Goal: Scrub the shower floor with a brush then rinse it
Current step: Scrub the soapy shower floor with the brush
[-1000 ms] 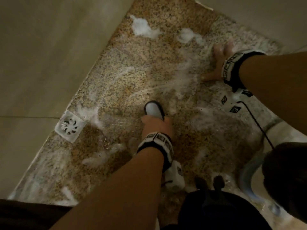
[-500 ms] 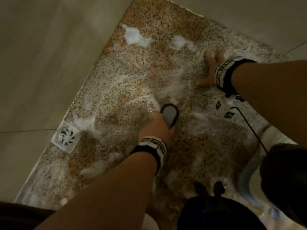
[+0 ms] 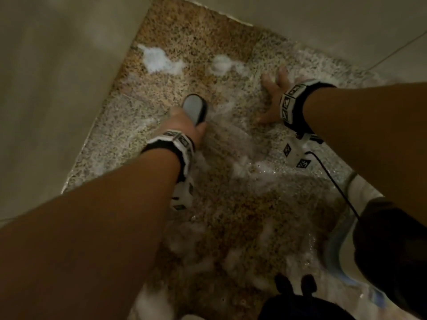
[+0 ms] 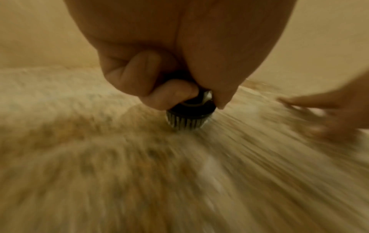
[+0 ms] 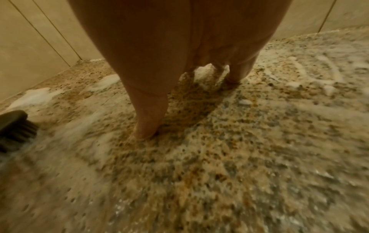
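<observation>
The shower floor [image 3: 184, 42] is speckled brown granite, wet and streaked with white foam [image 3: 159, 58]. My left hand [image 3: 184, 122] grips a black scrub brush [image 3: 195, 108] with a grey top, its bristles pressed to the floor. In the left wrist view my curled fingers [image 4: 169, 94] wrap the brush [image 4: 189, 116], and the floor is blurred by motion. My right hand [image 3: 275, 95] lies flat on the soapy floor to the right of the brush, fingers spread. The right wrist view shows the thumb [image 5: 147, 123] pressed on the granite [image 5: 239, 141] and the brush [image 5: 16, 127] at the left edge.
Beige tiled walls [image 3: 57, 88] close the floor in on the left and at the back [image 3: 323, 24]. A white and blue rim [image 3: 342, 257] sits at the lower right. Dark clothing [image 3: 300, 306] fills the bottom edge. A black cable [image 3: 332, 181] runs from the right wrist.
My left hand has pushed the brush forward and to the left across the foam. The view has shifted, so the floor drain is out of sight. The right hand stays planted.
</observation>
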### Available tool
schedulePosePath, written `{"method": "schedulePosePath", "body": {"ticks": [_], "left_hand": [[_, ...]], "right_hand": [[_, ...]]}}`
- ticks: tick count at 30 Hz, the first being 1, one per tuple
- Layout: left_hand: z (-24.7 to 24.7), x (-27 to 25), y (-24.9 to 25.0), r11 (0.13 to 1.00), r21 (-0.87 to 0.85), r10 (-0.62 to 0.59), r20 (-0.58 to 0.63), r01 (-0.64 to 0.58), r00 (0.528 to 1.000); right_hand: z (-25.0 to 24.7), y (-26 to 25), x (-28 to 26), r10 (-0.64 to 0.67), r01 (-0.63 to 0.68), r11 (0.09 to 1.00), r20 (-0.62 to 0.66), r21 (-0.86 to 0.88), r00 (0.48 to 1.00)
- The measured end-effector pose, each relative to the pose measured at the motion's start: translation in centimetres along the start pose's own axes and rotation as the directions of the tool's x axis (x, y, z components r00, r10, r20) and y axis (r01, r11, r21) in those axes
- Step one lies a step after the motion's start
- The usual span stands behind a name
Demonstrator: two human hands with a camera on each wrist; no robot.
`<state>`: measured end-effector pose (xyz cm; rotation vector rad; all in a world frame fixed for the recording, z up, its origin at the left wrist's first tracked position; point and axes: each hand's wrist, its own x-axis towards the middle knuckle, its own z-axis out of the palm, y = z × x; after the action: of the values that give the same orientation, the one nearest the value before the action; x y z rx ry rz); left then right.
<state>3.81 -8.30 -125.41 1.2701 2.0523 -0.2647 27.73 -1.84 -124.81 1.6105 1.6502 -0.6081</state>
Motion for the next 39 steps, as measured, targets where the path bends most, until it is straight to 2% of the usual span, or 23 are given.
{"method": "schedulePosePath", "body": {"ticks": [2, 5, 8, 11, 14, 18, 21, 22, 24, 27, 29, 31, 34, 36, 39], "left_hand": [[-1.3, 0.6, 0.0, 0.998, 0.051, -0.027, -0.021, 0.028, 0.999], [-0.7, 0.2, 1.1, 0.991, 0.124, 0.054, -0.034, -0.050, 0.998], [2.6, -1.0, 3.9, 0.981, 0.012, 0.196, 0.019, -0.196, 0.980], [4.7, -1.9, 6.9, 0.975, 0.039, 0.214, 0.097, -0.219, 0.972], [3.2, 1.0, 7.7, 0.950, 0.125, 0.272, 0.115, -0.286, 0.955], [-3.0, 6.6, 7.7, 0.963, 0.161, 0.218, -0.003, -0.214, 0.976], [-6.9, 11.0, 6.0, 0.973, 0.169, 0.181, -0.144, -0.156, 0.973], [-7.4, 12.0, 5.2, 0.974, 0.201, 0.139, -0.177, -0.102, 0.974], [-7.5, 12.0, 5.1, 0.970, 0.239, 0.084, -0.186, -0.038, 0.979], [-6.2, 10.1, 8.0, 0.963, 0.238, 0.158, -0.122, -0.125, 0.980], [-3.9, 7.9, 11.6, 0.927, 0.235, 0.311, -0.049, -0.292, 0.949], [-1.1, 6.2, 14.7, 0.904, 0.201, 0.390, -0.034, -0.376, 0.920], [0.3, 5.2, 17.1, 0.911, 0.150, 0.384, 0.030, -0.384, 0.923], [-1.1, 6.8, 16.2, 0.894, 0.146, 0.426, 0.018, -0.424, 0.905], [-4.3, 10.6, 12.4, 0.940, 0.127, 0.333, -0.138, -0.317, 0.933]], "right_hand": [[0.2, 0.0, 0.7, 0.016, -0.016, 1.000, 0.009, 0.007, 1.000], [0.3, 0.2, 1.5, 0.026, -0.026, 1.000, 0.013, 0.009, 1.000], [0.9, 0.6, 2.5, 0.022, -0.022, 0.999, -0.010, 0.028, 1.000], [1.6, 0.6, 3.0, 0.041, -0.041, 0.999, -0.018, -0.016, 0.999], [1.6, 0.6, 2.9, 0.031, -0.031, 0.999, 0.002, -0.043, 1.000], [0.8, 0.6, 2.3, 0.030, -0.033, 0.992, 0.023, 0.121, 0.999], [0.6, 0.5, 2.2, 0.030, -0.033, 0.992, 0.025, 0.124, 0.999], [0.7, 0.5, 2.3, 0.038, -0.041, 0.992, 0.030, 0.121, 0.999], [0.8, 0.6, 2.5, 0.043, -0.046, 0.993, 0.032, 0.110, 0.999], [0.8, 0.6, 2.8, 0.040, -0.044, 0.992, 0.033, 0.117, 0.999], [1.2, 0.7, 3.7, 0.048, -0.053, 0.991, 0.040, 0.121, 0.998], [1.9, 0.4, 4.6, 0.035, -0.036, 0.999, 0.022, 0.040, 0.999], [2.6, 0.5, 5.1, -0.037, 0.036, 0.992, -0.011, -0.118, 0.999], [2.4, 0.8, 4.7, -0.008, 0.007, 1.000, -0.011, -0.022, 1.000], [2.5, 1.1, 4.5, 0.017, -0.014, 0.991, -0.018, 0.134, 1.000]]}}
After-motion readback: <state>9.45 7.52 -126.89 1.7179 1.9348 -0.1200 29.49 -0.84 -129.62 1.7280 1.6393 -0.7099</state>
